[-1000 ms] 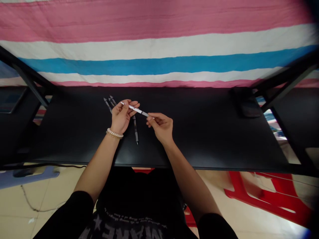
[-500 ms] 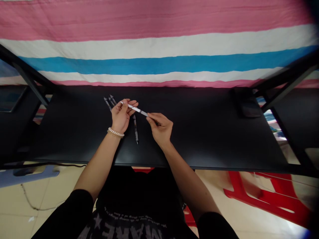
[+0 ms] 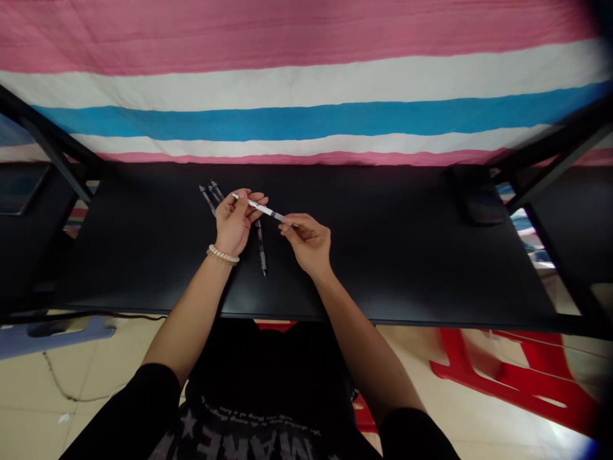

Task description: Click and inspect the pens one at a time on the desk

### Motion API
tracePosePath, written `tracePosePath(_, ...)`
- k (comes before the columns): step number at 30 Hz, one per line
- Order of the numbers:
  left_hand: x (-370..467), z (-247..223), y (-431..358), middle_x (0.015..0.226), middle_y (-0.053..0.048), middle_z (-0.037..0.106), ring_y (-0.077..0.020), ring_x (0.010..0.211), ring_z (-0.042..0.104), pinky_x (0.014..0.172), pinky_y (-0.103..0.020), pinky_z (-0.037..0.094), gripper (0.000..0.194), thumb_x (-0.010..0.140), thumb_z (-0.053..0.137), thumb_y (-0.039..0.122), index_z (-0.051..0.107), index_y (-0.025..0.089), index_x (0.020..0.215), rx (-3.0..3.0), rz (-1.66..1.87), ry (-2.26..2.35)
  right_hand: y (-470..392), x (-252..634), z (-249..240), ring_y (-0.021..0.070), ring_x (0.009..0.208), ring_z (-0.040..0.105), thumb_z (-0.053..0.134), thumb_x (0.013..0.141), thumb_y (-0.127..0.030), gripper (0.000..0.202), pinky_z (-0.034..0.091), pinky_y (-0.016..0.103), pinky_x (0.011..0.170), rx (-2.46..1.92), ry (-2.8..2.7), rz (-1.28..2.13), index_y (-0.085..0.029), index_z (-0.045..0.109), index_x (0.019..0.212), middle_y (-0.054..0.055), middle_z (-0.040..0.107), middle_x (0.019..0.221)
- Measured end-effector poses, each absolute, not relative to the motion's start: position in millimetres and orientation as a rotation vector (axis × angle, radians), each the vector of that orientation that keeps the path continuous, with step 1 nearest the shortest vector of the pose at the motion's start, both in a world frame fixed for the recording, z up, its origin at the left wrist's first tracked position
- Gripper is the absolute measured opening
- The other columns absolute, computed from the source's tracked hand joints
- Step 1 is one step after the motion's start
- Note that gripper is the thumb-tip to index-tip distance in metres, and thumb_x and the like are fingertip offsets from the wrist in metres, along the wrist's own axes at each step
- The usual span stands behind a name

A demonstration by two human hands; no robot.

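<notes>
Black table [image 3: 407, 255], white pen [image 3: 262, 208] part-hidden.

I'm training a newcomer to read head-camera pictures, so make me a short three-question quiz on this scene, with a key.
1. Which hand holds the white pen?
A: left only
B: right only
C: both

2. True or false: the white pen is the only pen in view.

3. Fill in: the white wristband circles the ___ wrist.

Key
1. C: the left hand grips it near one end, the right hand near the other.
2. False: other pens lie on the black table.
3. left
</notes>
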State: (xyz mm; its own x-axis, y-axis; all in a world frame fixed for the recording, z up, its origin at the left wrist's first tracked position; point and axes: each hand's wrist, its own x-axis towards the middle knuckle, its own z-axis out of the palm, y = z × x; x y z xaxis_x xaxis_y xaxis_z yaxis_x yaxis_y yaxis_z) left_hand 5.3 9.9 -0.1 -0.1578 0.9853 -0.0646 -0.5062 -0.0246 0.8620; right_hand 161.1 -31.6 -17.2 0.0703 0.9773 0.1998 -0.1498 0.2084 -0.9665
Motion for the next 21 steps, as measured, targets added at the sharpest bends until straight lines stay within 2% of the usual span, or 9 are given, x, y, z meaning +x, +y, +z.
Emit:
tracePosePath(2, 5.3, 0.3, 9.5, 0.090, -0.005, 0.078, -0.0175, 0.086, 0.077, 0.085, -0.032, 0.061, 0.018, 0.091, 0.071, 0.036, 0.065, 0.019, 0.091, 0.705, 1.514, 0.938, -31.8, 160.7, -17.2, 0.0182, 0.093, 0.072, 0.083, 0.077, -0.045, 0.028, 0.063, 0.035, 0.084, -0.949, -1.155, 1.042, -0.026, 0.078, 0.097, 0.005, 0.072, 0.110)
tracePosePath(4, 5.5, 0.6, 9.1, 0.089, -0.005, 0.078, -0.0176, 0.086, 0.077, 0.085, -0.033, 0.061, 0.019, 0.091, 0.071, 0.036, 0.065, 0.019, 0.091, 0.706, 1.508, 0.939, -31.6, 160.6, -17.4, 0.0176, 0.087, 0.073, 0.079, 0.081, -0.048, 0.032, 0.064, 0.035, 0.079, -0.992, -1.145, 1.067, -0.026, 0.077, 0.104, 0.005, 0.073, 0.101)
tracePosePath(6, 5.3, 0.5, 9.0, 0.089, -0.005, 0.078, -0.0178, 0.085, 0.077, 0.084, -0.032, 0.061, 0.019, 0.091, 0.072, 0.036, 0.065, 0.018, 0.091, 0.707, 1.511, 0.928, -31.2, 160.9, -17.6, 0.0156, 0.073, 0.071, 0.074, 0.085, -0.049, 0.030, 0.064, 0.034, 0.070, -1.049, -1.138, 1.078, -0.024, 0.077, 0.100, 0.004, 0.073, 0.088)
tracePosePath(9, 3.3, -0.4, 10.5, 0.088, -0.005, 0.078, -0.0180, 0.084, 0.077, 0.082, -0.032, 0.061, 0.017, 0.091, 0.071, 0.035, 0.066, 0.018, 0.091, 0.700, 1.536, 0.909, -30.7, 162.1, -17.0, 0.0155, 0.071, 0.071, 0.079, 0.081, -0.046, 0.025, 0.063, 0.034, 0.069, -1.062, -1.121, 1.049, -0.022, 0.077, 0.088, 0.003, 0.074, 0.086)
tracePosePath(14, -5.4, -2.7, 15.7, 0.091, -0.006, 0.078, -0.0171, 0.086, 0.077, 0.082, -0.030, 0.060, 0.015, 0.094, 0.067, 0.034, 0.064, 0.019, 0.096, 0.668, 1.600, 0.956, -30.1, 164.1, -14.8, 0.0162, 0.068, 0.071, 0.082, 0.077, -0.041, 0.023, 0.062, 0.032, 0.065, -1.061, -1.018, 1.015, -0.021, 0.074, 0.084, 0.001, 0.073, 0.075)
tracePosePath(18, -6.3, -4.6, 15.8, 0.092, -0.005, 0.078, -0.0170, 0.087, 0.077, 0.081, -0.029, 0.060, 0.018, 0.093, 0.069, 0.036, 0.060, 0.021, 0.097, 0.665, 1.618, 0.985, -30.6, 164.0, -15.3, 0.0162, 0.070, 0.071, 0.082, 0.078, -0.039, 0.021, 0.062, 0.033, 0.067, -1.072, -1.060, 0.990, -0.021, 0.074, 0.085, 0.002, 0.074, 0.080)
tracePosePath(21, 0.6, -5.6, 12.3, 0.089, -0.004, 0.078, -0.0184, 0.083, 0.077, 0.078, -0.031, 0.061, 0.027, 0.089, 0.073, 0.038, 0.054, 0.023, 0.101, 0.717, 1.564, 0.949, -31.9, 162.9, -15.9, 0.0179, 0.084, 0.073, 0.080, 0.080, -0.039, 0.019, 0.063, 0.035, 0.077, -1.011, -1.135, 0.968, -0.023, 0.075, 0.089, 0.004, 0.075, 0.094)
